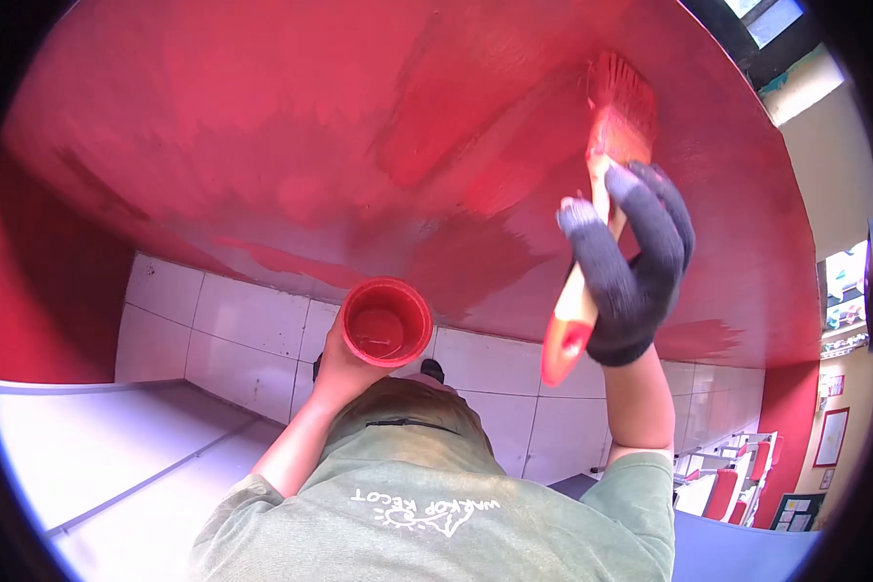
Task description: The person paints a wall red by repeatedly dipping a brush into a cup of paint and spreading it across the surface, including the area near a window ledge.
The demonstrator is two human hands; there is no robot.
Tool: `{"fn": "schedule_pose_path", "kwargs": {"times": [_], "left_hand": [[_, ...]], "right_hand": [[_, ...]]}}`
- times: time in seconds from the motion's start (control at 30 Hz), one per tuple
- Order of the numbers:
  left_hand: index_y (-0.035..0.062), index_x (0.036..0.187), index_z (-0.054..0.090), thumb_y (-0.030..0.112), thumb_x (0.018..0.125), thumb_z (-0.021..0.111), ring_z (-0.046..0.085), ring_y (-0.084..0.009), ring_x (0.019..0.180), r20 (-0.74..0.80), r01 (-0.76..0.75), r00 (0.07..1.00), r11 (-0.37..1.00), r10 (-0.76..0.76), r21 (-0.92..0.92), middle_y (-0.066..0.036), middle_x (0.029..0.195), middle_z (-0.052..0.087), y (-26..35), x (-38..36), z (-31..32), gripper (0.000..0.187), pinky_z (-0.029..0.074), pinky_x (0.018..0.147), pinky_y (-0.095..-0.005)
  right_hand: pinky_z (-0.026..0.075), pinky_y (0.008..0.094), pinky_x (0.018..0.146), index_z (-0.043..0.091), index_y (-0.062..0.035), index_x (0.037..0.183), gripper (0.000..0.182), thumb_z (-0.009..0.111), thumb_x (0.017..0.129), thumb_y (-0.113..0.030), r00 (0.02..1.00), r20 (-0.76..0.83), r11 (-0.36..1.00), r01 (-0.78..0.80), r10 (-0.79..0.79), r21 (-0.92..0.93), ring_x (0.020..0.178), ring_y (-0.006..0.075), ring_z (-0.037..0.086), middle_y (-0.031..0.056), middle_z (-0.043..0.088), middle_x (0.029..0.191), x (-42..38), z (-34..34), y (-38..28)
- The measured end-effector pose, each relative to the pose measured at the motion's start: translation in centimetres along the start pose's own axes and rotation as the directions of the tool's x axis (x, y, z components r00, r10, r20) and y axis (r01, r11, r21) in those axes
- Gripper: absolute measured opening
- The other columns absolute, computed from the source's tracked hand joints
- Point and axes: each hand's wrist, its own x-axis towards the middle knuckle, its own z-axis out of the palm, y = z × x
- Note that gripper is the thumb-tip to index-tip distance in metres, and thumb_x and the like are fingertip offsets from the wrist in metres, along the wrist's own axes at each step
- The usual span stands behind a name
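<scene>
A dark glove covers my right hand (640,257), whose fingers close round the handle of a wide paintbrush (601,184). Its red-coated bristles point up and rest against or very near the red wall (262,116); exact contact is hard to tell. Wet, brighter red strokes lie on the wall left of the bristles, beside duller patches. Lower down, my bare left hand (347,361) holds a red cup (388,320) by its side, mouth toward me. Red paint shows inside it. The fingers behind the cup are hidden.
White floor tiles (242,315) run along the foot of the wall. A pale panel or tabletop (136,456) stands at lower left. Red and white chairs (732,485) are at lower right, near a red pillar (791,427). A window (771,19) shows at top right.
</scene>
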Motion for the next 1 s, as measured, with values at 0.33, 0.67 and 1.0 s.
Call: {"fn": "schedule_pose_path", "kwargs": {"times": [0.33, 0.67, 1.0], "left_hand": [[0.0080, 0.123, 0.047, 0.017, 0.058, 0.086, 0.055, -0.0214, 0.111, -0.014, -0.002, 1.000, 1.000, 0.002, 0.005, -0.008, 0.118, 0.057, -0.1, 0.0, -0.5, 0.077, 0.045, 0.093, -0.0354], [0.0071, 0.124, 0.047, 0.018, 0.056, 0.088, 0.055, -0.0217, 0.111, -0.080, -0.016, 0.997, 0.999, 0.018, 0.029, -0.009, 0.118, 0.057, -1.0, 0.0, -1.2, 0.080, 0.045, 0.092, -0.0355], [0.0059, 0.122, 0.047, 0.015, 0.056, 0.088, 0.055, -0.0208, 0.109, -0.142, 0.036, 0.989, 0.999, -0.032, 0.025, -0.009, 0.117, 0.057, -1.3, 0.0, -1.9, 0.078, 0.046, 0.091, -0.0347]], "right_hand": [[0.047, 0.0450, 0.081, 0.064, -0.0180, 0.093, 0.031, 0.070, 0.063, -0.012, 0.992, 0.117, 0.988, 0.035, -0.053, 0.150, 0.103, 0.0298, 0.050, 0.0079, 0.054, 0.110, -1.6, 1.7, -1.9], [0.047, 0.0438, 0.083, 0.065, -0.0126, 0.090, 0.026, 0.068, 0.065, -0.005, 0.915, 0.402, 0.982, -0.032, -0.045, 0.185, 0.096, 0.0320, 0.055, 0.0095, 0.058, 0.104, -5.4, 5.7, -4.4], [0.049, 0.0398, 0.083, 0.065, -0.0059, 0.094, 0.031, 0.069, 0.064, 0.002, 0.978, -0.138, 0.962, -0.119, 0.157, 0.245, 0.095, 0.0309, 0.059, 0.0147, 0.059, 0.104, 2.1, 1.5, -0.6]]}}
